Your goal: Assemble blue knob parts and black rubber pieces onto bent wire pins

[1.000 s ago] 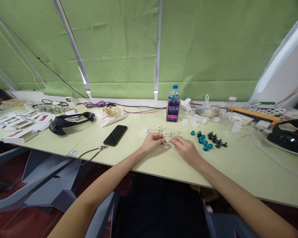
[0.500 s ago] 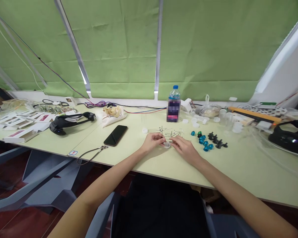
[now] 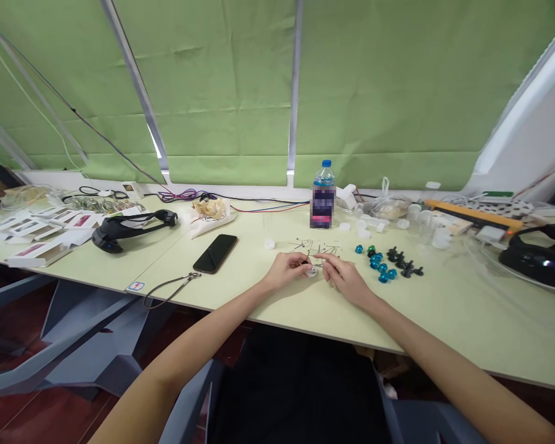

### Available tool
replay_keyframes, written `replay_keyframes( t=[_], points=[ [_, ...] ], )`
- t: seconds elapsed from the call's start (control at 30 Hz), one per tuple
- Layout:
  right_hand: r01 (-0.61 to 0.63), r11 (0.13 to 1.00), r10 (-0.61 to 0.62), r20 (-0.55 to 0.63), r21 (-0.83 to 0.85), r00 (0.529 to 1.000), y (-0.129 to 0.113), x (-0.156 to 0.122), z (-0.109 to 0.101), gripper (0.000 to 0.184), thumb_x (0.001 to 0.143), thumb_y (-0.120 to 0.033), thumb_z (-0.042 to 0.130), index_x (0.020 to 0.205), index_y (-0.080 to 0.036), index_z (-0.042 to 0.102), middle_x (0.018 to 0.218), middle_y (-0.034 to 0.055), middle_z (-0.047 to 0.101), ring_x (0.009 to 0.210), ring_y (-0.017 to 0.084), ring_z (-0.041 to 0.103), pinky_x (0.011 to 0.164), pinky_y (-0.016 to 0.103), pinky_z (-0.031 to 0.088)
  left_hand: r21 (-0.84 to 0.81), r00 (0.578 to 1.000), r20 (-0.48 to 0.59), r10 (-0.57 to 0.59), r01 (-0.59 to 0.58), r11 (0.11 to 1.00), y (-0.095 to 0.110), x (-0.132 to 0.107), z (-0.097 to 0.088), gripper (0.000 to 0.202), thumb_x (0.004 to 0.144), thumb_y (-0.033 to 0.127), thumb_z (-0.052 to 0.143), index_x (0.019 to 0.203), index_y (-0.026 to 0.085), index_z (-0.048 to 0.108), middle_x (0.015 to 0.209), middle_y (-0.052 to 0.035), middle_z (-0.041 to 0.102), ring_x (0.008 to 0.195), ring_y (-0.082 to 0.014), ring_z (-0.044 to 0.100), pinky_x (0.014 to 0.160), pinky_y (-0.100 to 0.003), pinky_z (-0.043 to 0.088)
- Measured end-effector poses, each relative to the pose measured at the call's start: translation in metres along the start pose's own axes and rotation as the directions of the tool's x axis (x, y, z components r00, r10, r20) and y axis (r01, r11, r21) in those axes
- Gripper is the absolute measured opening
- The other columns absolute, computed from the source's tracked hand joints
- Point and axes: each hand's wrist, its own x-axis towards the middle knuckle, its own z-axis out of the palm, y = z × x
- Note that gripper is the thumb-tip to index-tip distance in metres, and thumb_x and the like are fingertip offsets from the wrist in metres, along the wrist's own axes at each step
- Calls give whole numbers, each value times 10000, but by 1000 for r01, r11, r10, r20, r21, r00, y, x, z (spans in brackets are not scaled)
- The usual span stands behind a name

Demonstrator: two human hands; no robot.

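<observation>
Desk point(image 3: 268, 296): sm. round white cap point(image 3: 311, 271).

The single head-worn camera is looking forward and down from above the seated person's forearms, taking in the near edge of the pale green table point(image 3: 444, 308) at middling range and facing the green blinds point(image 3: 222, 92) beyond it.

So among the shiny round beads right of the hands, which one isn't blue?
The green bead, at the far edge of the cluster next to the black pieces; the other beads are all blue.
</observation>
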Motion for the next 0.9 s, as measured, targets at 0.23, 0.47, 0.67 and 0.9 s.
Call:
replay_keyframes(
  t=[0.23, 0.47, 0.67, 0.9],
  points=[
    [-1, 1000, 1, -15, -23, 1000, -1, -1, -3, 363, 975, -305, 285, 1205, -193, 543, 573, -30, 558, 501, 129, 548, 543, 238, 464, 9, 1000, 13, 11, -11, 1000, 2, -2, -1, 247, 722, 358, 713, 813, 129, 692, 778, -43, 674, 643, -155, 641, 678, -282, 522],
    [29, 990, -38, -66, -139, 997, 2, -1, -2, 323, 969, -311, 300, 1125, -205, 562, 640, 0, 620, 536, 148, 590, 570, 261, 481, -79, 999, -40, -24, 20, 997, -5, 4, -2, 261, 685, 308, 760, 834, 116, 665, 771, -47, 675, 688, -174, 653, 694, -313, 542],
    [-15, 956, -19, -113, -294, 993, 7, 1, -1, 286, 971, -282, 333, 1110, -194, 568, 718, 35, 674, 613, 176, 650, 610, 293, 493, -149, 986, -156, -56, 33, 988, -15, 11, -16, 245, 906, 301, 540, 1069, 121, 577, 994, -63, 623, 820, -158, 622, 719, -340, 538],
    [-70, 909, 61, -35, -411, 998, 16, 0, 3, 270, 919, -325, 532, 1123, -152, 565, 1045, 56, 621, 835, 154, 625, 726, 344, 536, -241, 987, -147, -58, 21, 970, -15, 10, -16, 260, 909, 323, 531, 1065, 121, 583, 1021, -72, 622, 870, -175, 620, 765, -367, 529]
  ],
)
